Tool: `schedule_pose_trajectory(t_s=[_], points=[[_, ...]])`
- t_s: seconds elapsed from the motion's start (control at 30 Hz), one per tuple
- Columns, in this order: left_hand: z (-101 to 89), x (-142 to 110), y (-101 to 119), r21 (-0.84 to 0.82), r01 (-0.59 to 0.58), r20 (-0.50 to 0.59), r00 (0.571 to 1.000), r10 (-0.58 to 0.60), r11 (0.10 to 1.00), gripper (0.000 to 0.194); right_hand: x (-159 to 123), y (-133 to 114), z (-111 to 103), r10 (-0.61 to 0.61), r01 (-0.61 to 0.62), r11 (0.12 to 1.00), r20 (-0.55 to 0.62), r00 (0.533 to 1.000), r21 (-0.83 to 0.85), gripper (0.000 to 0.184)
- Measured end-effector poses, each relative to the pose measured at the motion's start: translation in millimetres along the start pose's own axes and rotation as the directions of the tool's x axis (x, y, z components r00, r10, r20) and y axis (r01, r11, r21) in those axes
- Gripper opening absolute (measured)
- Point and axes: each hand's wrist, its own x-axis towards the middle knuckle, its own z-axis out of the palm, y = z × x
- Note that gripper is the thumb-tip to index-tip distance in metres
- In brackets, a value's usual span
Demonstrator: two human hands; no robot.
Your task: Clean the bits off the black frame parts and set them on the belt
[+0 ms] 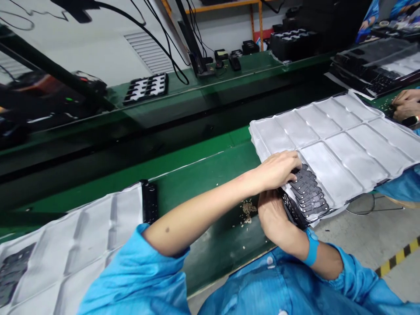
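At the near left corner of a white compartmented tray (354, 155), my left hand (280, 169) is closed, thumb and fingers pinched at the end of a row of thin black parts (310, 192). These flat parts overlap in one compartment and have small shiny spots. Below it, my right hand (272, 214), with a blue strap on the wrist, is against the tray's dark side edge; its fingertips are hidden behind my left hand and the tray. The visible neighbouring compartments hold no black parts. The tray appears to lie on a stack.
Another white tray (92, 223) with black parts lies at left. Small tan crumbs (248, 210) are scattered on the green bench (210, 175). A dark channel runs behind. Black trays (364, 65) are stacked at back right, near another person's hands (407, 105). Cables hang above.
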Motion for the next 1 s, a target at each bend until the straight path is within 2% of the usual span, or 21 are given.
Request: schedule_pose_trajectory(t_s=[0.1,0.23,0.37,0.5,0.6,0.67,0.77,0.8,0.87,0.93,1.0], points=[[-2.6,0.4,-4.7,-0.040,-0.017,-0.004,1.000,0.017,0.999,0.022,-2.2,-4.3,-9.0,0.109,-0.108,0.985,-0.004,0.994,-0.134,0.050],[-2.5,-3.1,-4.7,-0.075,-0.035,-0.021,0.999,0.034,0.997,0.023,-9.0,-12.4,-20.9,0.139,-0.134,0.965,0.005,0.990,-0.225,0.050],[-0.8,-4.8,-2.7,-0.110,-0.045,-0.038,0.998,0.041,0.993,0.021,-7.5,-15.5,-25.7,0.153,-0.141,0.958,0.028,0.988,-0.248,0.048],[-0.8,-10.4,-6.1,-0.110,-0.007,-0.079,0.997,-0.002,0.994,0.022,-10.4,-14.6,-31.7,0.139,-0.126,0.969,0.043,0.989,-0.213,0.042],[-4.4,-28.6,-11.4,-0.138,0.017,-0.178,0.983,-0.042,0.990,0.020,-24.9,-15.5,-44.3,0.095,-0.088,0.986,0.044,0.995,-0.139,0.040],[-8.1,-50.7,-12.5,-0.188,0.026,-0.255,0.964,-0.074,0.982,0.017,-36.2,-17.1,-57.0,0.051,-0.047,0.996,0.045,0.998,-0.072,0.035],[-12.9,-93.3,-4.6,-0.316,0.063,-0.315,0.934,-0.167,0.947,0.014,-46.9,-19.9,-78.9,-0.019,0.017,0.986,0.014,1.000,0.166,0.017],[-13.8,-107.1,0.8,-0.377,0.083,-0.305,0.929,-0.208,0.922,0.015,-48.2,-20.8,-85.6,-0.017,0.025,0.930,-0.026,1.000,0.367,0.011],[-13.7,-129.6,13.3,-0.514,0.125,-0.241,0.928,-0.283,0.849,0.018,-48.1,-22.8,-96.0,0.043,0.002,0.698,-0.044,0.998,0.717,0.006],[-11.6,-142.7,23.9,-0.619,0.176,-0.165,0.924,-0.345,0.766,0.019,-46.5,-25.2,-101.6,0.087,-0.054,0.476,0.014,0.996,0.878,0.013],[-8.8,-147.3,29.0,-0.673,0.232,-0.112,0.906,-0.407,0.702,0.017,-45.6,-27.6,-104.0,0.099,-0.107,0.378,0.075,0.992,0.919,0.022]])
